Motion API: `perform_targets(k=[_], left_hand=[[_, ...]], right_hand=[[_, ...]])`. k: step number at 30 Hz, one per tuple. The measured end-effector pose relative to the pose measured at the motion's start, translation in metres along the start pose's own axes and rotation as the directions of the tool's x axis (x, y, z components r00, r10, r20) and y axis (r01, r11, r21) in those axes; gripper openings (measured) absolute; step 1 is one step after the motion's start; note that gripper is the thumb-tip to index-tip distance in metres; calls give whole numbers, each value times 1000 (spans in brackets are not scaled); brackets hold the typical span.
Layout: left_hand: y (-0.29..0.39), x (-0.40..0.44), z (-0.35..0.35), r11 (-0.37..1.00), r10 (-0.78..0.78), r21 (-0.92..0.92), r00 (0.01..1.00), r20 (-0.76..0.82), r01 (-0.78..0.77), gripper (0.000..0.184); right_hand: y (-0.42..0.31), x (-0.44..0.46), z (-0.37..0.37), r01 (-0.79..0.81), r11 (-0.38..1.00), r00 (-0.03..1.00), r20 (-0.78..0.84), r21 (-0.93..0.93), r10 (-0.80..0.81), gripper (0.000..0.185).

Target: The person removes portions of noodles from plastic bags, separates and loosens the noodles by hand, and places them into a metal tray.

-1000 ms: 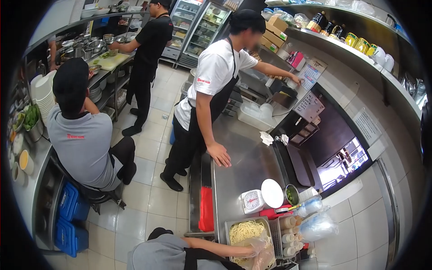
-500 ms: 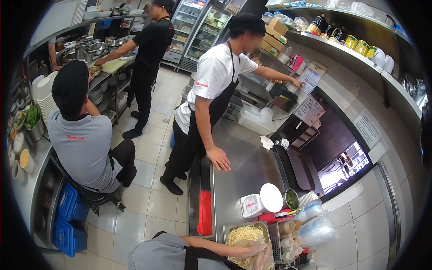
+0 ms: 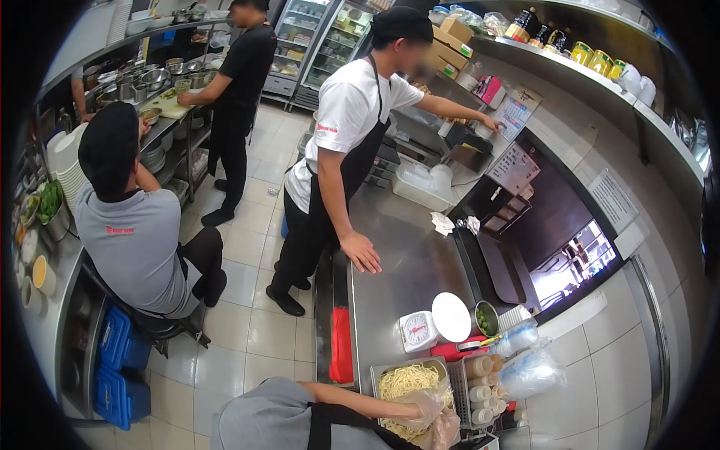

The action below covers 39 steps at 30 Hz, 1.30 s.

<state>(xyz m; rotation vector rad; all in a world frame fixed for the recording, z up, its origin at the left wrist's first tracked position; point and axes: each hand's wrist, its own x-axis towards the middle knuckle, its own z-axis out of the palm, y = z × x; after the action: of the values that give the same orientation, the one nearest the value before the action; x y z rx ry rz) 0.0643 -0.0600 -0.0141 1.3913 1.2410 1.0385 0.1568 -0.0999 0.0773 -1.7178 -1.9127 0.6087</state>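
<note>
At the bottom of the head view, a metal tray [image 3: 377, 373] holds a heap of pale yellow noodles [image 3: 409, 380]. Both my hands are over its right side in clear plastic gloves. My left hand [image 3: 426, 406] reaches in from the left, with its fingers curled among the noodles and partly hidden by the loose glove. Close below it is my right hand [image 3: 444, 430], also closed at the noodles, near the frame's bottom edge. How many strands each hand holds cannot be made out.
Beside the tray stands a basket of capped bottles [image 3: 480, 390]. A white dial scale [image 3: 416, 330], a white plate [image 3: 451, 317] and a bowl of green limes [image 3: 487, 319] are further along the steel counter [image 3: 397, 255]. A co-worker [image 3: 352, 142] leans on it; others work at left.
My gloved hands have shifted slightly among the noodles. The view has moved a little. At the far left counter, a co-worker's hand now holds a small container over the cutting board.
</note>
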Motion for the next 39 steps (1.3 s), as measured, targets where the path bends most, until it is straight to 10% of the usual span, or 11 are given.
perform_targets(k=[4, 11, 15, 17, 19, 22, 28, 34, 39], left_hand=[[-7, 5, 15, 988, 13, 157, 993, -121, 7, 37], [-13, -4, 5, 626, 510, 618, 850, 136, -475, 20], [1, 2, 1, 771, 330, 526, 932, 151, -359, 29], [13, 7, -6, 865, 106, 469, 978, 180, -180, 34], [27, 12, -18, 935, -154, 348, 966, 206, 75, 38], [40, 5, -37, 815, -345, -421, 917, 200, 398, 41], [27, 2, -65, 654, -359, -502, 817, 452, 566, 17], [13, 2, -49, 576, -289, -616, 839, 462, 538, 16], [46, -2, -61, 990, -109, -47, 924, 367, 136, 23]], right_hand=[[42, 13, 23, 199, 960, 972, -82, -199, -218, 29], [34, 0, 37, -113, 937, 977, -134, 330, 165, 28], [45, -4, 39, 3, 999, 979, -202, 34, 4, 15], [61, -2, 48, 328, 941, 865, -426, 81, -265, 14], [51, -3, 33, 60, 984, 958, -286, 167, -10, 18], [25, -4, 18, -116, 927, 951, -229, 358, 207, 19], [24, -6, 20, -57, 782, 974, -138, 620, 181, 33], [7, -6, 14, -10, 913, 971, -214, 409, 107, 39], [18, -1, 3, -85, 687, 950, -148, 722, 274, 32]])
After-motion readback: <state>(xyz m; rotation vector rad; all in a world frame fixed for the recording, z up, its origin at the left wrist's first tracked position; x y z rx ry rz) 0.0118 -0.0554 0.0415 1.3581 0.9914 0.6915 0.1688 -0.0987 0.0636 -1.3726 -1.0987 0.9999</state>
